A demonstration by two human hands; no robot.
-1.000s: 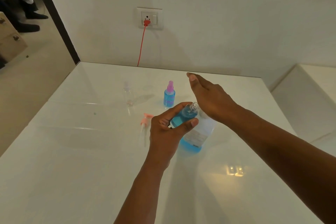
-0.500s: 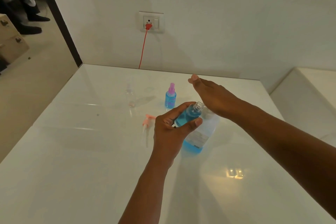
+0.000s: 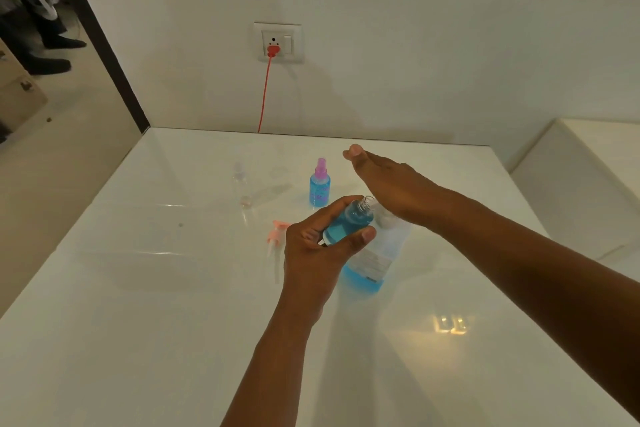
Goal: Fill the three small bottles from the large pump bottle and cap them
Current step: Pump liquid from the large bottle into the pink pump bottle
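3 small bottles: 1 capped blue [image 3: 319, 187], 1 clear [image 3: 240, 184], 1 uncapped gripped by left hand [image 3: 320, 250]. Right hand [image 3: 388, 184] flat on 1 large bottle [image 3: 375, 253]. 1 loose pink pump [image 3: 275, 236].

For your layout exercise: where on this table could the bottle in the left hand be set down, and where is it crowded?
Free: the near table in front of both forearms, and the left side beyond the loose pink sprayer. Crowded: the middle, where the left hand, right hand, large bottle, capped blue bottle and empty clear bottle cluster.
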